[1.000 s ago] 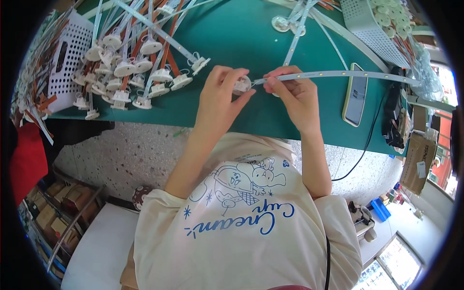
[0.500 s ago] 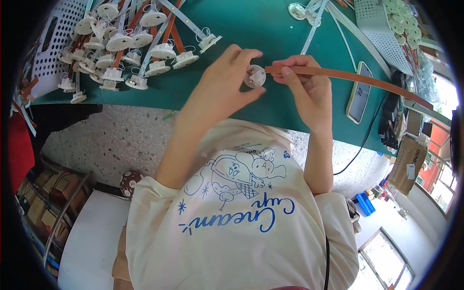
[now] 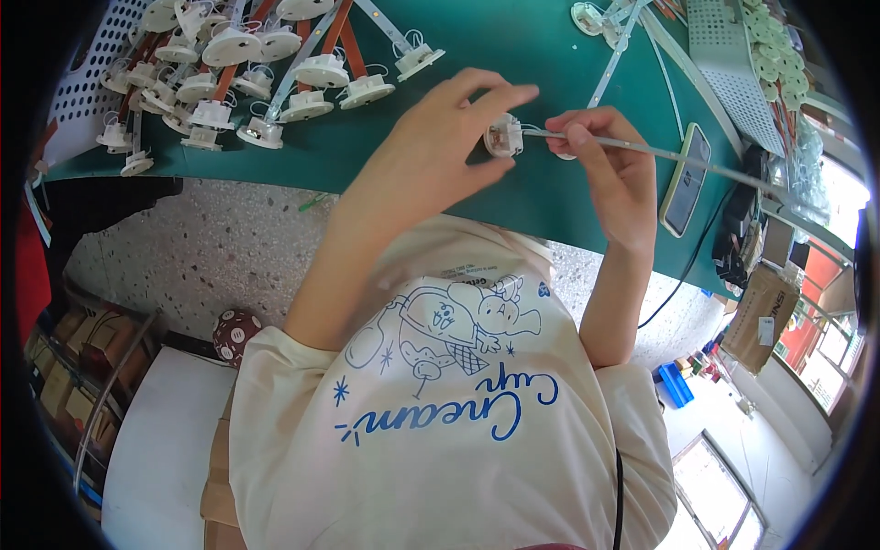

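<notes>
A narrow LED light strip (image 3: 706, 166) is pinched between the thumb and fingers of my right hand (image 3: 612, 174). It stretches away to the right, turned nearly edge-on. Thin wires join its left end to a round white end cap (image 3: 503, 136) with a small block on it. My left hand (image 3: 438, 145) is around this cap, index finger stretched above it and thumb below, the fingers apart. Whether a hidden finger touches the cap, I cannot tell. Behind my right hand, another strip (image 3: 612, 69) lies on the green table (image 3: 367, 137).
Several strips with white end caps (image 3: 321, 71) are heaped at the far left, beside a white perforated basket (image 3: 92, 82). To the right lie a phone (image 3: 686, 181) and a dark cable. A second perforated basket (image 3: 733, 73) and green discs (image 3: 777, 64) are at the far right.
The strip in my right hand has turned from its flat brown face to nearly edge-on, and the wires to the cap now show. Both hands have shifted slightly right in view.
</notes>
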`<action>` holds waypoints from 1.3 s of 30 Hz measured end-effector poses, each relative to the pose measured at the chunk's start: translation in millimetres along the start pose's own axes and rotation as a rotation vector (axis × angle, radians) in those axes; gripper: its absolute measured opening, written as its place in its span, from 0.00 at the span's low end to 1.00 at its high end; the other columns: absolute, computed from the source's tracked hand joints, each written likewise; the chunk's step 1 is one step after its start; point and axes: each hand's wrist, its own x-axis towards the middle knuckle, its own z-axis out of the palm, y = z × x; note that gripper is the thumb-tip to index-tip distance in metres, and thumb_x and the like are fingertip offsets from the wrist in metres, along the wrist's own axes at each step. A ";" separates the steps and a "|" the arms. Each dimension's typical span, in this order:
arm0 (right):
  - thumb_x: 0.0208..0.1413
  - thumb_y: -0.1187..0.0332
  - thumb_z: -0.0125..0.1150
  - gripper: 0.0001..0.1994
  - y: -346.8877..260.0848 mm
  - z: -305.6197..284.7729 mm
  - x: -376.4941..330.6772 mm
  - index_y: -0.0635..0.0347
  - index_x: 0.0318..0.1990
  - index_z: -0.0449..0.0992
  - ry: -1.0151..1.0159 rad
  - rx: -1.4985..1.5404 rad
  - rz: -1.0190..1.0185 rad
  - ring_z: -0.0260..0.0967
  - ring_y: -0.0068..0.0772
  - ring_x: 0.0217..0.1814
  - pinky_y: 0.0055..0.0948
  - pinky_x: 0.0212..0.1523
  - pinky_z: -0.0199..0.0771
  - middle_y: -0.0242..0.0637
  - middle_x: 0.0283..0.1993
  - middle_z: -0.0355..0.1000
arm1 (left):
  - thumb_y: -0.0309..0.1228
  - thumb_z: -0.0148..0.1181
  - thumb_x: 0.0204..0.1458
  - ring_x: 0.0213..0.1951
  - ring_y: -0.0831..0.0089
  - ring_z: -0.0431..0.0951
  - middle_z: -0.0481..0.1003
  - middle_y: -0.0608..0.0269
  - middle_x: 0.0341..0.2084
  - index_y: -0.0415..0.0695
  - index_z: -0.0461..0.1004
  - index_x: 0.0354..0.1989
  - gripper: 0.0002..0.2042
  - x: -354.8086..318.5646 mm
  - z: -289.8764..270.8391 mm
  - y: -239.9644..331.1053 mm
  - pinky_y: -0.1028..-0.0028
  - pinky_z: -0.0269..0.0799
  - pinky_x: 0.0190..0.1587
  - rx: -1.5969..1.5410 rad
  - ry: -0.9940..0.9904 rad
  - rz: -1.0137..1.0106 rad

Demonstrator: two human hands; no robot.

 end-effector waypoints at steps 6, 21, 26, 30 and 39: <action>0.56 0.77 0.52 0.06 -1.0 6.7 3.9 0.70 0.40 0.68 0.092 -0.028 0.000 0.71 0.26 0.40 0.24 0.45 0.72 0.43 0.40 0.72 | 0.24 0.64 0.41 0.32 0.67 0.74 0.73 0.61 0.37 0.45 0.73 0.43 0.17 0.6 -0.6 -1.6 0.75 0.71 0.31 -0.034 -0.152 -0.086; 0.51 0.75 0.60 0.06 -4.4 13.8 5.8 0.68 0.34 0.72 0.138 -0.254 -0.067 0.71 0.20 0.34 0.20 0.37 0.74 0.37 0.33 0.74 | 0.27 0.65 0.39 0.35 0.63 0.75 0.73 0.62 0.35 0.44 0.72 0.38 0.15 -3.7 7.2 -2.2 0.71 0.72 0.36 0.083 -0.018 -0.018; 0.52 0.77 0.58 0.05 -18.5 17.3 4.0 0.70 0.35 0.71 0.082 -0.487 -0.011 0.71 0.22 0.37 0.21 0.41 0.74 0.40 0.35 0.73 | 0.27 0.66 0.39 0.36 0.62 0.75 0.73 0.62 0.36 0.44 0.72 0.38 0.15 -6.0 6.8 0.9 0.70 0.72 0.37 0.087 -0.012 -0.034; 0.51 0.77 0.58 0.05 -24.8 26.6 5.3 0.70 0.34 0.72 0.144 -0.574 0.012 0.72 0.23 0.36 0.20 0.41 0.74 0.38 0.34 0.74 | 0.27 0.66 0.39 0.35 0.63 0.75 0.73 0.62 0.35 0.44 0.72 0.38 0.15 -4.7 10.0 -1.4 0.70 0.72 0.37 0.111 0.005 -0.023; 0.50 0.76 0.60 0.05 -17.1 37.9 -1.1 0.69 0.34 0.73 0.296 -0.652 -0.108 0.74 0.21 0.34 0.19 0.38 0.75 0.36 0.30 0.74 | 0.27 0.65 0.40 0.33 0.64 0.75 0.72 0.63 0.33 0.44 0.72 0.38 0.15 -5.3 11.9 0.3 0.72 0.72 0.35 0.100 0.019 -0.041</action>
